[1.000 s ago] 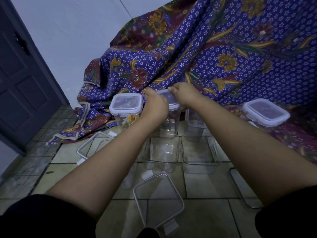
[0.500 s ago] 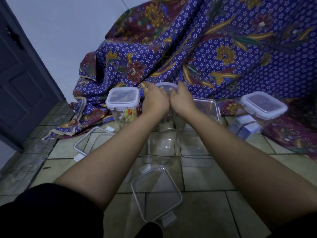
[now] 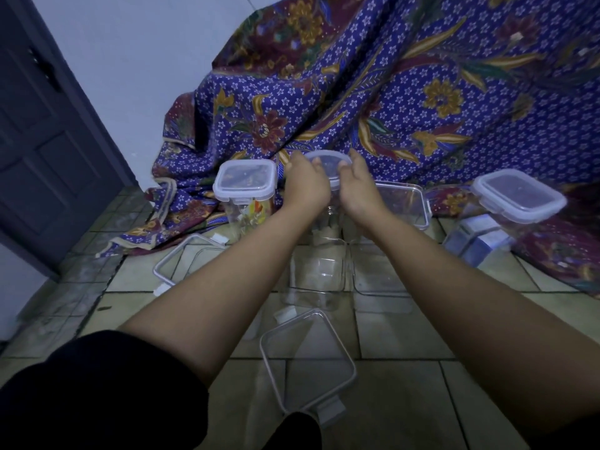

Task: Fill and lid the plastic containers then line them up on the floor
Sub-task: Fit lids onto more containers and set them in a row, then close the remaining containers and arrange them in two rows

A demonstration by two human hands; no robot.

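Observation:
My left hand (image 3: 305, 186) and my right hand (image 3: 358, 186) both press on the near edge of a white-rimmed lid (image 3: 328, 164) that sits on top of a tall clear container (image 3: 326, 222). That container stands on the tiled floor in front of the patterned cloth, and my hands hide most of it. A lidded container (image 3: 245, 193) with colourful contents stands just to its left. Another lidded container (image 3: 516, 203) with blue boxes inside stands at the right. Several open clear containers (image 3: 316, 274) stand nearer to me.
A blue floral cloth (image 3: 406, 92) drapes down the back and spreads onto the floor. Loose lids lie on the tiles at the left (image 3: 185, 258) and close to me (image 3: 306, 362). An open clear box (image 3: 402, 203) stands behind my right hand. A dark door (image 3: 42, 141) is at the left.
My right hand has come in from the far side of the lid to its near edge, beside my left hand. Both hands have stayed on the lid since half a second ago.

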